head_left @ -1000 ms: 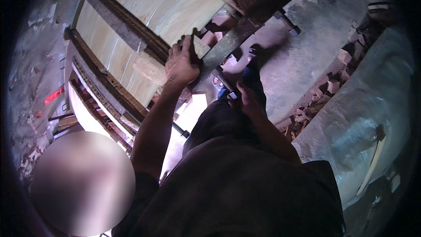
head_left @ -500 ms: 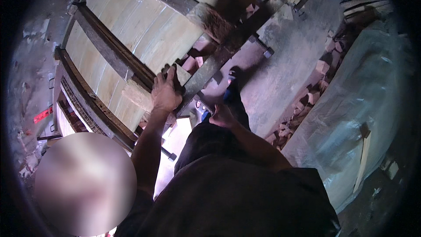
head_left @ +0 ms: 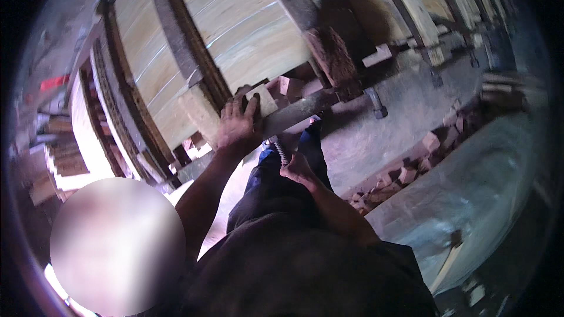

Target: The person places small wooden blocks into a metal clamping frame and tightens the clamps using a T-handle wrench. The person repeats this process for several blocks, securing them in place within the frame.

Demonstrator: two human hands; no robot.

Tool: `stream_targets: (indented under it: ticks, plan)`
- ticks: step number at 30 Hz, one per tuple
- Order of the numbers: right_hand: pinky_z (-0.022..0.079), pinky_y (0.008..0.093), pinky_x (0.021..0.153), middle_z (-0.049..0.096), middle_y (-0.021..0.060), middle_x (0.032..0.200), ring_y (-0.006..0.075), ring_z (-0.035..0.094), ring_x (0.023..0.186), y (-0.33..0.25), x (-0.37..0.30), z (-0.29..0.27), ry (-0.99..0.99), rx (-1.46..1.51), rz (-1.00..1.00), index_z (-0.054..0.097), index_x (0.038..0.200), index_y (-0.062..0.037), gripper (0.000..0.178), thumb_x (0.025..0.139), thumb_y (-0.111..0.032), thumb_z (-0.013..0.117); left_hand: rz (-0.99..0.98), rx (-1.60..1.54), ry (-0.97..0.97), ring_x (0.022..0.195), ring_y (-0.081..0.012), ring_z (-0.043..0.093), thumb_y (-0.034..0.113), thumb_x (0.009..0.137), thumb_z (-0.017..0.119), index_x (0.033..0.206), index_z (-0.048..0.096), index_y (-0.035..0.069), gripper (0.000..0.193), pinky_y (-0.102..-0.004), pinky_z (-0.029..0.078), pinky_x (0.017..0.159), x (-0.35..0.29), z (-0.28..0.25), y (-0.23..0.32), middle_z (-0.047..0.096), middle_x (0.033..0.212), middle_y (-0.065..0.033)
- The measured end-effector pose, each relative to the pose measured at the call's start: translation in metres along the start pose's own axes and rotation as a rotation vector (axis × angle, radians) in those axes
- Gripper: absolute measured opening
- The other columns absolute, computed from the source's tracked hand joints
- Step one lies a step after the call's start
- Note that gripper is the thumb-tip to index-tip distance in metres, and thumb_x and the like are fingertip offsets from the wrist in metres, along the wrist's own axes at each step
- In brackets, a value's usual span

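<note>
Where the left hand [head_left: 238, 128] lay: at the left end of the metal bar [head_left: 298, 110], spread open, palm down, its fingers over a pale wood block [head_left: 267, 101].
Right hand [head_left: 298, 168]: gripped the lower end of a threaded bolt [head_left: 280, 151].
Threaded bolt: stood just below the metal bar's left end.
Wooden panel [head_left: 252, 35]: lay beyond the metal bar, crossed by dark beams [head_left: 182, 26].
Plastic-covered bundle [head_left: 426, 217]: lay well below and right of the metal bar.
</note>
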State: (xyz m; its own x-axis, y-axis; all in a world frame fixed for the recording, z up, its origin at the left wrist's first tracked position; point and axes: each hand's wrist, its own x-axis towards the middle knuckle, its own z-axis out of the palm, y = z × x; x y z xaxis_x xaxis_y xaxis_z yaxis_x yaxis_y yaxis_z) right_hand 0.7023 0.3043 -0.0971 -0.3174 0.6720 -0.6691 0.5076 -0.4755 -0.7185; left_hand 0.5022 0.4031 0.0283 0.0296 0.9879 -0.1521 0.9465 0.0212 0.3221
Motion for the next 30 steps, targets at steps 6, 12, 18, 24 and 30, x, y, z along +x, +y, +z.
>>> stream_targets:
  ticks: [6,12,18,24,30]
  plan:
    - [0.054,0.0497,0.076,0.067,0.0304,0.086,0.044,0.067,0.088,-0.021,0.0,0.005,-0.048,-0.502,0.078,0.068,0.083,0.0036,0.036,0.073,-0.031,0.065,0.034,0.034,0.127,0.128,-0.0385,0.045,0.021,0.074,0.067,0.128,0.055,0.003,0.058,-0.0471,0.039,0.108,-0.01,0.002,-0.009,0.045,0.139,-0.0202]
    - [0.042,0.026,0.043,0.054,0.0001,0.059,0.0111,0.051,0.045,0.032,0.02,0.009,-0.299,0.032,-0.01,0.05,0.066,-0.0113,0.019,0.066,-0.009,0.069,0.028,-0.043,0.265,0.123,-0.0361,0.05,0.018,0.07,0.067,0.122,0.061,0.003,0.054,-0.0426,0.04,0.107,-0.031,0.006,-0.019,0.058,0.125,-0.0186]
    - [0.046,0.0253,0.045,0.057,0.0028,0.061,0.0129,0.054,0.047,0.016,0.006,0.012,-0.126,-0.006,0.155,0.055,0.075,-0.0056,0.016,0.066,-0.008,0.069,0.062,-0.34,0.742,0.118,-0.0385,0.053,0.013,0.067,0.068,0.106,0.063,0.0,0.041,-0.0485,0.046,0.1,-0.124,0.02,0.0,0.061,0.118,-0.0175]
    - [0.048,0.0298,0.044,0.057,0.006,0.067,0.0173,0.057,0.05,0.014,0.001,0.017,-0.087,0.111,0.115,0.053,0.093,-0.0044,0.026,0.07,0.002,0.065,-0.269,-0.35,0.509,0.11,-0.0353,0.059,0.009,0.072,0.064,0.102,0.065,0.0,0.031,-0.0452,0.049,0.095,-0.358,0.118,-0.021,0.064,0.114,-0.0153]
    - [0.047,0.0352,0.048,0.055,0.0066,0.073,0.0218,0.057,0.057,0.017,0.004,0.022,0.011,0.071,0.219,0.051,0.096,-0.0066,0.026,0.075,0.002,0.063,-1.255,-0.505,0.233,0.11,-0.0351,0.06,0.012,0.08,0.062,0.116,0.064,0.003,0.037,-0.0427,0.048,0.097,-0.602,0.172,-0.045,0.064,0.116,-0.0183]
